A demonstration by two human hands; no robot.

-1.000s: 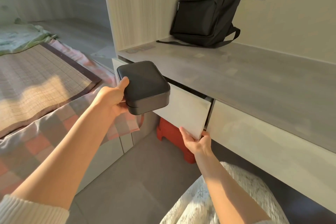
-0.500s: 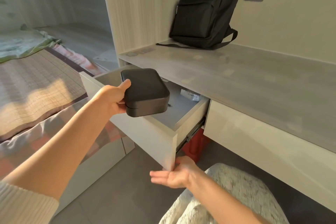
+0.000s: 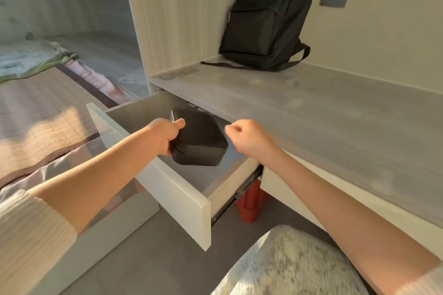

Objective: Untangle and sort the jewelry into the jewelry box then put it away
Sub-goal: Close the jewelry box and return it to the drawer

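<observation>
1 desk: grey top fills centre-right of the frame, w/ cabinet wall at upper centre.
Drawer: pulled out, centre-left, white front toward lower centre; grey floor inside.
Backpack: black, upper centre, leaning on the wall, well apart from the drawer.
Jewelry box: black, lid closed, mid-frame, inside the drawer near its back. Can't tell if the base is fully down on the drawer floor.
Handling (est.): rigid shell, smooth matte, rounded corners, so prob. a bit slippery. Looks light enough for one hand. Loose pieces inside, so keep it level, no tipping. Best hold is at a side edge, thumb on lid and fingers under, which also keeps the lid closed.
Left hand: grips the box's left edge, thumb on top.
Right hand: curled into a fist, holding nothing, just right of the box above the drawer's right side.
</observation>
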